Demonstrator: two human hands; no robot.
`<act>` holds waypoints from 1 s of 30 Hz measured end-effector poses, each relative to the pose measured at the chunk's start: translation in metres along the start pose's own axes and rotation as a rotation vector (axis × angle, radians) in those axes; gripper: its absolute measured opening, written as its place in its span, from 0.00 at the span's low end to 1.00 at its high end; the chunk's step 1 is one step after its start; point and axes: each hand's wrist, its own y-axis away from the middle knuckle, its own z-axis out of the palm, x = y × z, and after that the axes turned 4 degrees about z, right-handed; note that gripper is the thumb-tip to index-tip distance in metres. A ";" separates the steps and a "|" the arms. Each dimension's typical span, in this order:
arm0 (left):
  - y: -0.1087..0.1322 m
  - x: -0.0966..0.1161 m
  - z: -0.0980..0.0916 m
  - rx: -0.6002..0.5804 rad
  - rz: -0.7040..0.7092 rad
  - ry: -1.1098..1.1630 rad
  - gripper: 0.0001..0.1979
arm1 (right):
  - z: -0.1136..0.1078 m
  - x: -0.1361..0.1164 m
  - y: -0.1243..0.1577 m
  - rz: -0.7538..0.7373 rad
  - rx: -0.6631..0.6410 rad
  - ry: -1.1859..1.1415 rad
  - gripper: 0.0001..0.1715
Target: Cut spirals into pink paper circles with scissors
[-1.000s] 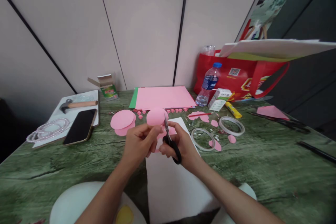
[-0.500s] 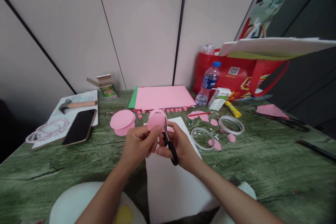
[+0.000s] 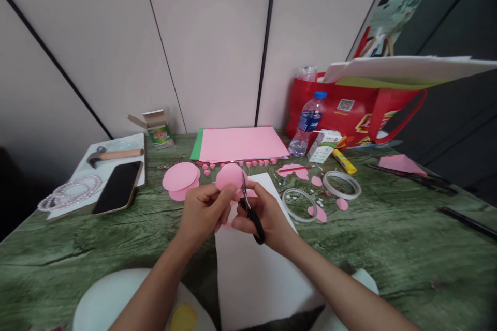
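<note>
Between the thumb and fingers of my left hand (image 3: 205,212) is a pink paper circle (image 3: 229,177), held up over the white sheet (image 3: 252,274). My right hand (image 3: 267,214) grips black-handled scissors (image 3: 252,214), their blades pointing up against the right edge of the circle. A strip of pink paper shows just below my left fingers, though I cannot tell whether it is joined to the circle. To the left of my hands lie some larger pink paper discs (image 3: 180,177), overlapping. Behind them several small pink rolled pieces (image 3: 254,163) sit in a row.
Pink sheets (image 3: 243,144) lie stacked at the back. Rightward are tape rolls (image 3: 300,205), a red pencil (image 3: 295,168), a water bottle (image 3: 308,124), a glue stick (image 3: 344,161) and a red bag (image 3: 349,108). Leftward are a phone (image 3: 118,187), a hammer (image 3: 116,154) and beads (image 3: 70,192).
The pink circle has turned in my left hand, and the pale slit near its top edge no longer shows. Both hands stay almost in the same place.
</note>
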 end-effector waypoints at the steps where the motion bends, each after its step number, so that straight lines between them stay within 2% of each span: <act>1: 0.000 0.000 0.000 0.005 0.005 0.001 0.14 | 0.000 0.000 0.000 0.003 0.000 -0.002 0.33; 11: 0.000 0.000 -0.002 0.062 0.044 0.019 0.13 | 0.000 -0.002 0.000 0.035 -0.009 0.006 0.31; 19: -0.001 0.000 -0.002 0.111 0.047 0.051 0.15 | 0.001 0.002 0.000 0.039 0.010 0.106 0.29; 25: -0.002 0.001 -0.002 0.119 0.065 0.015 0.18 | 0.002 -0.001 0.001 0.068 0.000 0.105 0.31; 30: -0.002 0.003 -0.002 0.107 0.041 -0.045 0.16 | 0.001 0.000 0.001 0.050 -0.014 0.097 0.31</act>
